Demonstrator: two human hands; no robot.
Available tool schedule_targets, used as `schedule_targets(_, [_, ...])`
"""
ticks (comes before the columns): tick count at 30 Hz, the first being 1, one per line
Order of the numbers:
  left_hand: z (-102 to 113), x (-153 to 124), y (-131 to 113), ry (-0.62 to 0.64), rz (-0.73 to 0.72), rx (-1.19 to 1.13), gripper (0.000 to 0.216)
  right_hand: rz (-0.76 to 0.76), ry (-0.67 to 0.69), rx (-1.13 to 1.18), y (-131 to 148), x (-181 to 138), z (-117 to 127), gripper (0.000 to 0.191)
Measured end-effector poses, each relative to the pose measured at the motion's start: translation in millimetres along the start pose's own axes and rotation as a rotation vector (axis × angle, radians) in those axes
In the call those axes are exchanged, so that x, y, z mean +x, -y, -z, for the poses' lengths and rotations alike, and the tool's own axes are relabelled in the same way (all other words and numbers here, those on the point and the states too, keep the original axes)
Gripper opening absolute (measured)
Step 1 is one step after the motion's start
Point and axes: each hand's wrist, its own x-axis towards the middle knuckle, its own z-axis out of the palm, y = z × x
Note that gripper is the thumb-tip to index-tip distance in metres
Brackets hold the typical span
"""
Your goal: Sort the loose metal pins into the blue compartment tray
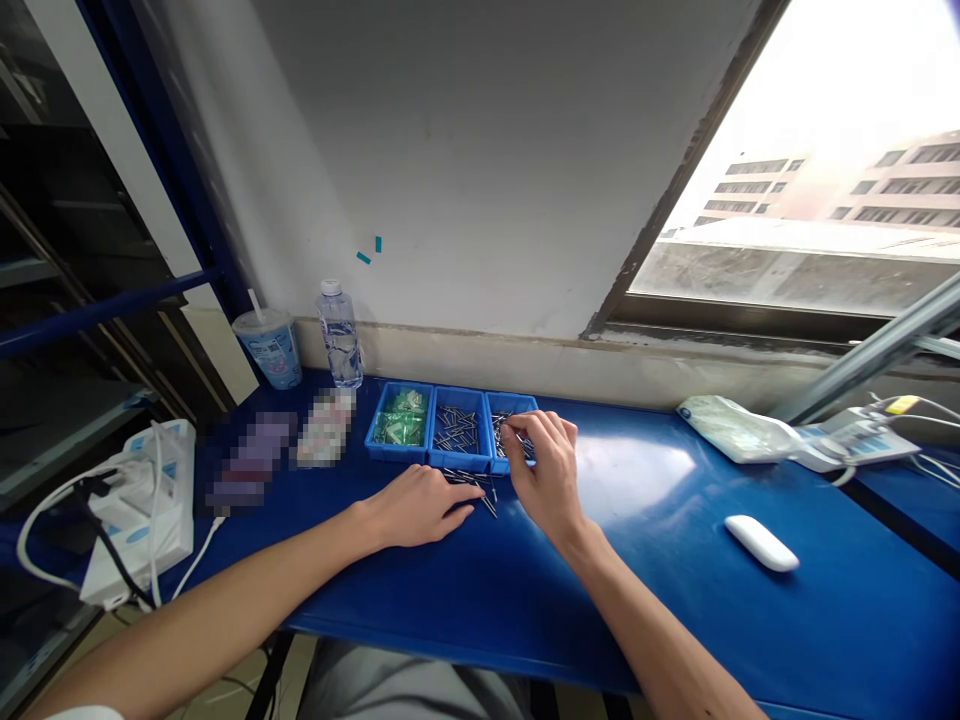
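Note:
My left hand (421, 507) lies on the blue table, thumb and index finger apart, the index fingertip at a few loose thin metal pieces (489, 502) that look like screws or pins. They lie in front of the blue bins. Over the right bin (495, 403) is my right hand (547, 468), thumb and index finger pinched together; what they hold, if anything, is too small to make out. That bin contains small metal pieces, partly hidden by the hand. Beside it, the middle bin (459, 462) has many thin dark metal pieces. Green-and-white packets (403, 428) fill the left bin (396, 453).
Behind the bins' left side stand a water bottle (339, 340) and a lidded cup with straw (271, 350). A power strip (161, 480) with cables lies at left. At right are a white rounded case (761, 543), a plastic packet (735, 428) and another power strip (862, 438).

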Motion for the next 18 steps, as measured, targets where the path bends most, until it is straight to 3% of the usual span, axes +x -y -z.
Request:
schedule_targets(11, [0.9, 3.1, 0.3, 0.031, 0.018, -0.011, 0.01, -0.005, 0.021, 0.029, 0.0, 0.1, -0.9, 0.013])
schedule_targets(18, [7.3, 3.7, -3.4, 0.141, 0.066, 0.026, 0.016, 0.009, 0.093, 0.059, -0.8, -1.2, -1.8, 0.016])
